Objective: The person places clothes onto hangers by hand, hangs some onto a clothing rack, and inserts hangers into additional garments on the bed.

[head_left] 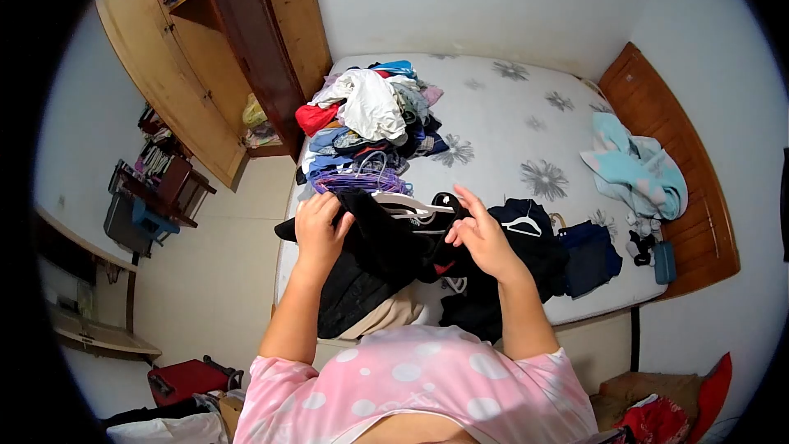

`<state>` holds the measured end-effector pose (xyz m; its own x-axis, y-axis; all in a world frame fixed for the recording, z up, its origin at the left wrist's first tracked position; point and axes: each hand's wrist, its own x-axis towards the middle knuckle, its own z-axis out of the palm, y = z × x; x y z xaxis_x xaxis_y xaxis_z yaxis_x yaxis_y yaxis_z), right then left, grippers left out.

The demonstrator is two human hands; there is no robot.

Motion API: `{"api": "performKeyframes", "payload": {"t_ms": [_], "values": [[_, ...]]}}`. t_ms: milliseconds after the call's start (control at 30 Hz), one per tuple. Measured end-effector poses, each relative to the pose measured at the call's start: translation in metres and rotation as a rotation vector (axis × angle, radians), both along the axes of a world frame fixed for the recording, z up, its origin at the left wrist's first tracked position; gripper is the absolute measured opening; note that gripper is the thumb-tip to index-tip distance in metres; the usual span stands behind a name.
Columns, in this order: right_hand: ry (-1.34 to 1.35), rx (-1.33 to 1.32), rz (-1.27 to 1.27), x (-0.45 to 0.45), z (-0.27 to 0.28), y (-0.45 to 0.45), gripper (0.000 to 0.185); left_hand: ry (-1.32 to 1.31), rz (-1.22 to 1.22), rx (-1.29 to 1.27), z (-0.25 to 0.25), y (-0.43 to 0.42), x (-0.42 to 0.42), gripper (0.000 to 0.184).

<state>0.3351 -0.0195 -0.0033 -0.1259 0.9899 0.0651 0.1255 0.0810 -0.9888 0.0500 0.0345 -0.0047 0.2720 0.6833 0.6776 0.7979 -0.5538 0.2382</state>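
Observation:
A black garment [374, 234] hangs in front of me over the bed's near edge, with a white hanger [411, 207] inside its neck opening. My left hand [322, 226] is closed on the garment's left shoulder. At the other shoulder is my right hand [481, 234], its index finger raised and its thumb and other fingers close to the black fabric. Just beyond the garment lies a bunch of purple hangers [362, 180]. To the right, dark clothes [534, 259] with another white hanger [521, 226] rest on the bed.
A large clothes pile [366, 111] sits on the patterned mattress [501, 136]. A light blue blanket [633, 164] and a blue case [665, 262] lie near the wooden headboard [678, 148]. Open wardrobe doors [177, 57] stand at left; a red suitcase [185, 382] is on the floor.

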Motion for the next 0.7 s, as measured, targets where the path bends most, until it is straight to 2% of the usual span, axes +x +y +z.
{"api": "performKeyframes", "payload": {"t_ms": [67,100,200,233,433,533,633,700], "values": [[-0.002,0.075,-0.045,0.0,-0.004,0.002,0.053,0.006,0.018,-0.042,0.001,-0.002,-0.003,0.025],[-0.059,0.005,-0.112,-0.004,0.002,0.001,0.043,0.0,0.005,-0.036,0.001,-0.002,-0.003,0.025],[-0.588,0.54,-0.189,-0.004,-0.008,0.009,0.029,-0.013,-0.024,-0.018,0.001,-0.001,-0.002,0.025],[-0.572,0.514,-0.232,-0.008,0.0,0.005,0.02,-0.015,-0.027,-0.012,0.002,-0.001,-0.002,0.025],[-0.302,0.495,-0.281,-0.01,0.006,0.004,0.018,-0.028,-0.018,-0.006,-0.001,0.002,-0.005,0.026],[-0.378,0.519,-0.267,-0.002,-0.004,0.008,0.018,-0.013,-0.02,-0.02,0.002,0.0,-0.004,0.026],[-0.596,0.605,-0.269,0.006,0.001,0.009,0.018,-0.004,-0.037,-0.036,0.003,0.001,-0.004,0.026],[-0.617,0.713,-0.278,0.005,0.002,0.014,0.015,-0.003,-0.052,-0.046,0.003,0.0,-0.004,0.025]]}}
